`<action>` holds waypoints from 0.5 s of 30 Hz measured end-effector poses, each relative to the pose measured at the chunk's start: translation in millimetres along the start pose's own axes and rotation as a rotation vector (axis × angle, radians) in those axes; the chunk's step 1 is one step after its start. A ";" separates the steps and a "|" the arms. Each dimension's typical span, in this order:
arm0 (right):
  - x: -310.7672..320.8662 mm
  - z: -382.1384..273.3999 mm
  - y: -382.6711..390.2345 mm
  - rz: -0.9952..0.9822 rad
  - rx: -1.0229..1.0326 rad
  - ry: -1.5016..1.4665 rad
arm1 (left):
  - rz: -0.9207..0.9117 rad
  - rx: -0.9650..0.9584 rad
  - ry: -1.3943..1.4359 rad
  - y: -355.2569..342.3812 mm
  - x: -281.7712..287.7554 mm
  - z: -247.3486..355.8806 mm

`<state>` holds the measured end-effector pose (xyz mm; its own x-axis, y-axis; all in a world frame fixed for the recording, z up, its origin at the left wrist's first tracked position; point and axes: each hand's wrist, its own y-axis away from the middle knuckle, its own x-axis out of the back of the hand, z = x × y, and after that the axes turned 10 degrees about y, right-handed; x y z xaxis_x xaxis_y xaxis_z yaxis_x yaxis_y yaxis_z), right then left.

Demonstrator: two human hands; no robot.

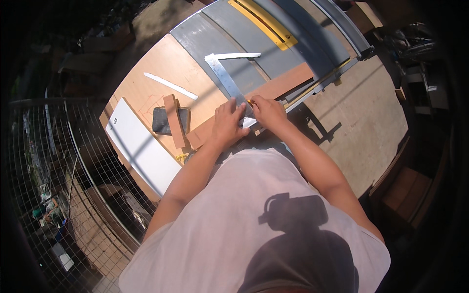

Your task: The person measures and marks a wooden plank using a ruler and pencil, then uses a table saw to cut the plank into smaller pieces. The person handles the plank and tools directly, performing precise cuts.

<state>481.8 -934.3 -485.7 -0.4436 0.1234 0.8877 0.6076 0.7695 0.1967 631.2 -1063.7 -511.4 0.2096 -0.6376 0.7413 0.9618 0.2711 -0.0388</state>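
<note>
A reddish-brown wooden board (288,82) lies across the near edge of a table saw's grey top (195,33) and the pale plywood beside it. Over the board runs a metal square (223,78), its blade pointing away from me. My left hand (226,123) holds the square down against the board, thumb near its lower end. My right hand (269,114) is closed around a thin yellow-orange pencil (250,102), its tip close to the square's edge. The fingers partly hide the pencil and the square's near end.
White strips (171,86) lie on the plywood and by the square's far end. A short wooden piece (174,119) rests on a dark block (160,120). At left are a white panel (141,145) and wire mesh (49,146). The saw has a yellow insert (261,22).
</note>
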 end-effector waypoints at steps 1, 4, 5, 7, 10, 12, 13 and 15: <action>8.1 0.1 7.9 -0.049 0.014 0.040 | -0.001 0.003 -0.004 0.2 -0.5 0.1; 23.6 6.9 43.5 -0.162 0.010 0.102 | -0.023 0.031 -0.016 0.2 0.9 1.3; 24.2 12.2 55.6 -0.176 -0.025 0.082 | -0.025 0.033 -0.013 1.0 0.9 0.4; 22.2 17.9 69.1 -0.183 -0.137 -0.141 | -0.028 0.035 -0.009 1.7 0.4 -1.3; 2.8 25.9 72.4 -0.172 -0.304 -0.609 | -0.001 0.025 0.014 3.0 -0.5 -0.7; -27.5 32.8 61.8 -0.171 -0.338 -0.736 | -0.036 0.050 -0.075 2.3 6.4 10.7; -43.9 30.9 56.9 -0.151 -0.295 -0.799 | -0.049 0.064 -0.123 1.4 9.6 13.8; -56.7 23.8 53.0 -0.155 -0.253 -0.791 | -0.038 0.050 -0.082 2.8 9.9 10.7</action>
<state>523.5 -885.6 -535.5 -0.8076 0.5030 0.3079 0.5890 0.6618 0.4637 634.1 -1061.5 -497.0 0.1561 -0.5873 0.7941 0.9583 0.2850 0.0223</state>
